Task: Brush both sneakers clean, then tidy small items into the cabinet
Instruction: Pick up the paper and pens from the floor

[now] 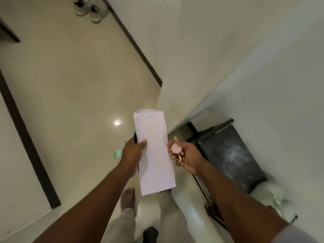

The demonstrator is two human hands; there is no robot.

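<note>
Head view: a folded white paper [154, 155] and dark pen [135, 138] are pinched in the left hand [133, 151]. The right hand [187, 158] curls round a pink disc [175, 148] and something gold [180, 159]. The sneakers [90, 8] stand far off by the wall. This looks like the tidying step. No cabinet shows, so the next move is probably to find it and unload.

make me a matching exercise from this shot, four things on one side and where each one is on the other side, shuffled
Things
1. white paper
2. pink round item
3. sneakers
4. small green item

Places
a. on the floor by the far wall
b. held in the right hand
c. alone on the floor, seen just beside the left hand
d. held in the left hand together with a pen

Pairs: 1-d, 2-b, 3-a, 4-c
</note>
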